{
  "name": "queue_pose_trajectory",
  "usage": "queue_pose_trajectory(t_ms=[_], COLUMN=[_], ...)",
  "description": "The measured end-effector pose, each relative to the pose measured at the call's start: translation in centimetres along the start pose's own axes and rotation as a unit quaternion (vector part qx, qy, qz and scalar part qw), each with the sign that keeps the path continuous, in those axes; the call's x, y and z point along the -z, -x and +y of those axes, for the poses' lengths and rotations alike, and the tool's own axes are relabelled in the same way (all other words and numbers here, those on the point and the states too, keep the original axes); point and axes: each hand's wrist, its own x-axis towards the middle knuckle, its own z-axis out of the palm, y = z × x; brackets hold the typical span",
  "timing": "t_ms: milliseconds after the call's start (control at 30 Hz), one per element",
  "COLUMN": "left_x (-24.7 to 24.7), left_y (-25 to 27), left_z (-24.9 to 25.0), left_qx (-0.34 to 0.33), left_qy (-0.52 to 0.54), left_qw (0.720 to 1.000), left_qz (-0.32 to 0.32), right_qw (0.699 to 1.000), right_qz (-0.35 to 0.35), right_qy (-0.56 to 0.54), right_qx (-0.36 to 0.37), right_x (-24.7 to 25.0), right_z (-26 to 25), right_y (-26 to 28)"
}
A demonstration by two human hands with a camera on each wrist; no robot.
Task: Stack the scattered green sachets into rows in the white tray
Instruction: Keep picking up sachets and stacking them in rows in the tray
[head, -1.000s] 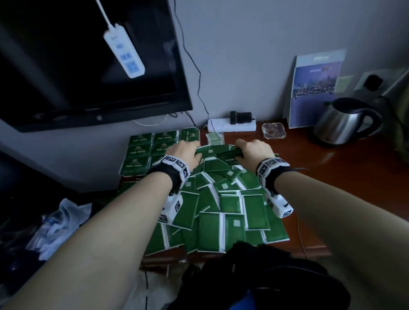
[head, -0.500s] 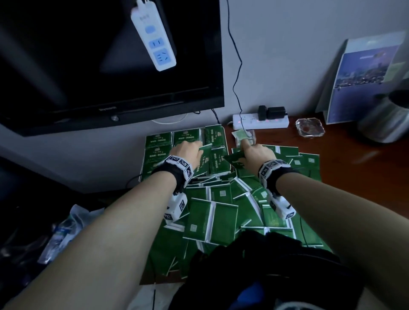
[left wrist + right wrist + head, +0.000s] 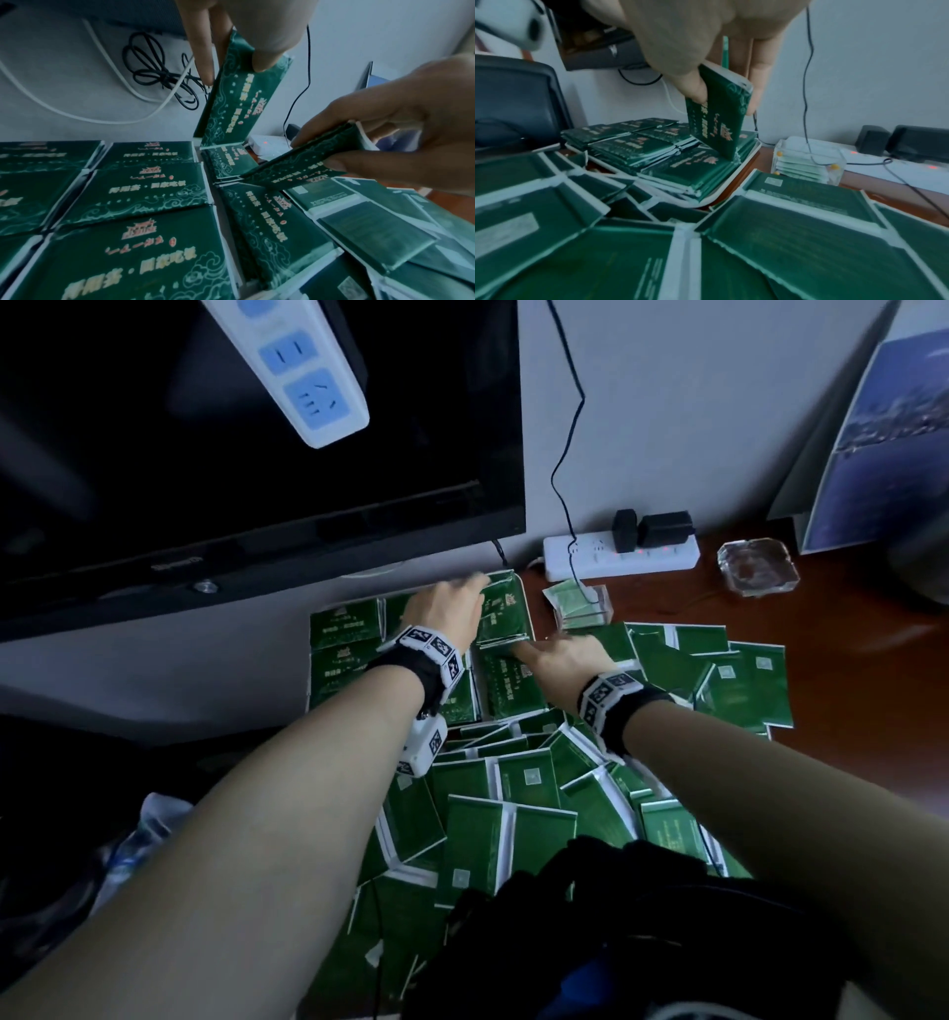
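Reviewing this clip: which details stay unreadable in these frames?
- White tray: only its near rim shows in the right wrist view; stacked sachets cover the floor.
- How many sachets the right hand pinches: edge-on in the left wrist view.
- Left hand fingertips: blurred in the head view.
- Lettering on the sachet held by the left hand: too blurred to read.

You hold dark green sachets (image 3: 239, 97) printed with pale swirling cloud lines, gold lettering and a reddish building emblem. The loose sachets (image 3: 534, 814) near you show plain green backs with white seams and a small pale square. The tray (image 3: 741, 162) is white. Far right, the desk (image 3: 847, 680) is reddish brown, and the power strip (image 3: 621, 554) is white with red lights.
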Motion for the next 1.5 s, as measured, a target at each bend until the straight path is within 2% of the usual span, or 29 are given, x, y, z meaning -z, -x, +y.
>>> queue_pose_trajectory(t_ms=[133, 267, 533, 1200, 1500], left_x=[-2.1, -4.1, -7.6, -10.8, -11.6], left_y=[-1.1, -1.0, 1.3, -0.7, -2.0], left_z=[-0.4, -0.4, -0.4, -1.1, -1.3], left_qx=[-0.012, -0.026, -0.053, -0.054, -0.056], left_qy=[0.022, 0.043, 0.076, 0.097, 0.098], left_qw=[1.000, 0.999, 0.994, 0.985, 0.985], left_qz=[0.013, 0.009, -0.057, -0.129, -0.130], right_qw=[0.999, 0.998, 0.997, 0.994, 0.993], right_qz=[0.007, 0.000, -0.018, -0.015, -0.016], right_qy=[-0.010, -0.017, -0.038, -0.070, -0.082], right_qx=[0.048, 0.064, 0.071, 0.083, 0.083], right_x=[-1.9, -3.6, -4.7, -6.8, -7.5], right_z=[-0.9, -1.6, -1.7, -1.3, -1.2], right_y=[-0.7, -1.2, -0.5, -1.2, -1.8])
